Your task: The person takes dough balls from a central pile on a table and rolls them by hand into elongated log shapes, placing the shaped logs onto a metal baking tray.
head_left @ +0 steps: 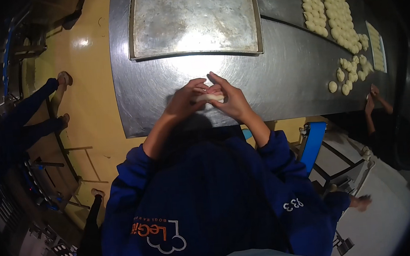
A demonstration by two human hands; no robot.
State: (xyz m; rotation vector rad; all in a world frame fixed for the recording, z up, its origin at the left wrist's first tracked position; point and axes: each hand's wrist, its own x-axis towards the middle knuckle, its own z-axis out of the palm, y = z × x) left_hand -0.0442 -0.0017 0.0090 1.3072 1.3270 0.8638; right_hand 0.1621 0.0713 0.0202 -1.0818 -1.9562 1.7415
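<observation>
Between my two hands, just above the near part of the steel table (153,84), is a short pale piece of dough (210,98). My left hand (187,99) curls its fingers around the dough's left end. On the right end, my right hand (231,99) grips with thumb and fingers, its index finger pointing away from me. Part of the dough is hidden behind the fingers. Beyond my hands lies a large flat metal baking tray (194,20) with a worn, bare surface.
Rows of dough balls (340,14) stand at the far right, with several loose ones (350,74) nearer. A white tray (376,47) lies beside them. A co-worker's hands (373,96) are at the right edge. Blue conveyor (313,143) stands low right; other people work at left.
</observation>
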